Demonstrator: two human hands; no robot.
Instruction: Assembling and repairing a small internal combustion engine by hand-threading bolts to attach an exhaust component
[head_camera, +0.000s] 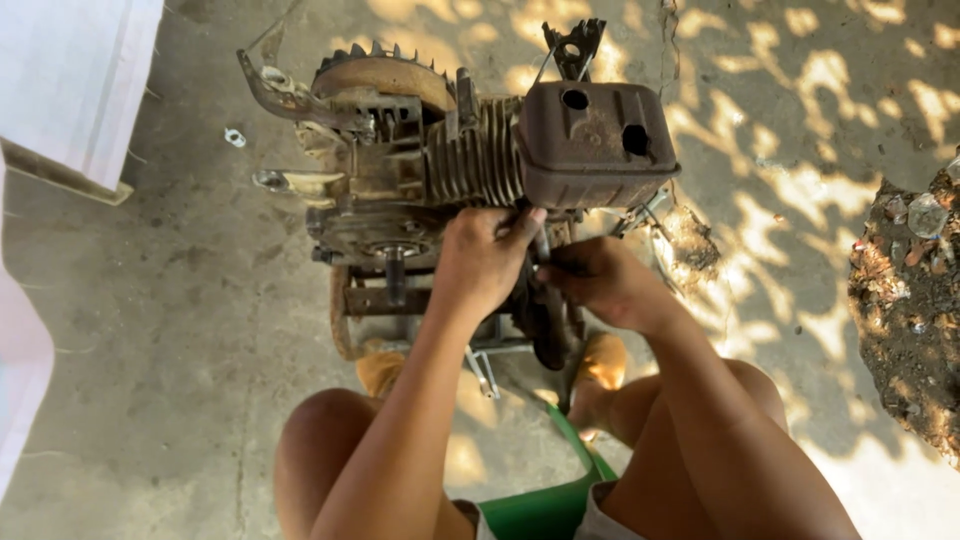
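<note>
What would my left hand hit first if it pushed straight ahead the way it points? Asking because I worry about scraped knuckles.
Probably the rusty muffler box: the left hand points up at its lower edge, fingertips already about touching; depth is unclear.

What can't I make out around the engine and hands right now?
- Part under the fingers: head view, hidden by left hand and right hand.
- Engine underside: hidden by its own body.
- Small metal piece on floor: too small to identify.
- Green seat: cut off by the bottom edge.
</note>
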